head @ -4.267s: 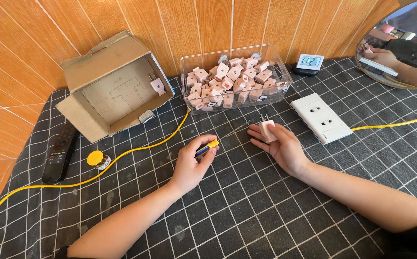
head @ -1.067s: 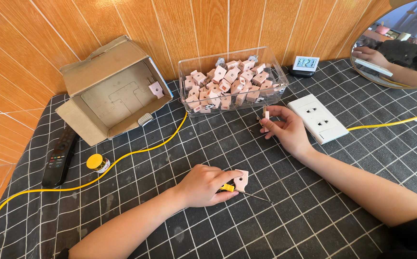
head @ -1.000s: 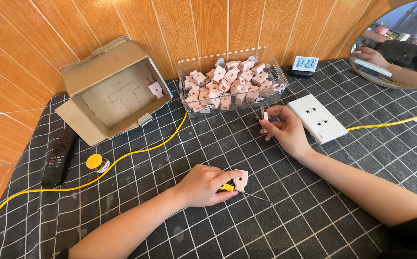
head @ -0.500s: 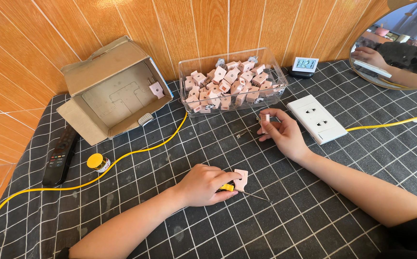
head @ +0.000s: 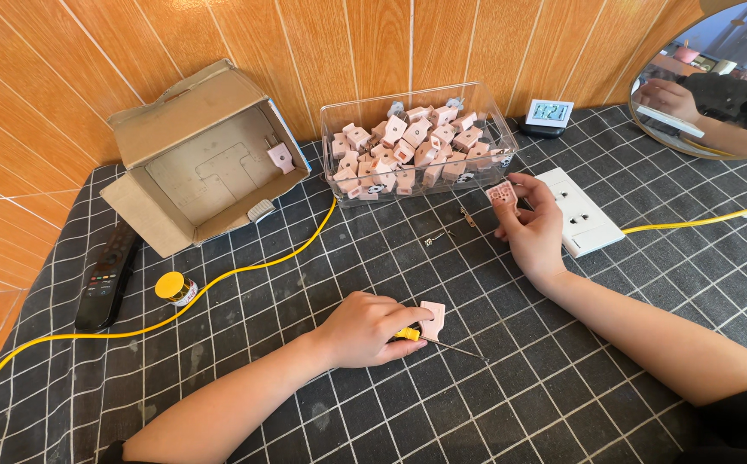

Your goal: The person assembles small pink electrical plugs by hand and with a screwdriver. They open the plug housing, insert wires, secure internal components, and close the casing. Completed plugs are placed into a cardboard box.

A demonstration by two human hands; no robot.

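Observation:
My left hand (head: 365, 329) rests on the dark checked tablecloth (head: 244, 395), closed around a yellow-handled screwdriver (head: 429, 338) whose thin shaft points right. A small pink plug part (head: 432, 320) lies against its fingertips. My right hand (head: 532, 230) is raised near the clear box, pinching another small pink plug part (head: 501, 193) between thumb and fingers, its holed face towards me. A clear plastic box (head: 416, 143) heaped with several pink plug parts stands just behind it.
A white wall socket plate (head: 581, 210) lies right of my right hand. Small metal screws (head: 449, 228) lie before the box. An open cardboard box (head: 201, 159), a black remote (head: 107, 275), a yellow tape roll (head: 173, 287), a yellow cable (head: 253, 266), a small clock (head: 549, 112) and a round mirror (head: 717, 77) surround the work area.
My left hand moved from the middle down towards me with the screwdriver and now rests beside a pink part. My right hand lifted its pink part and turned it over.

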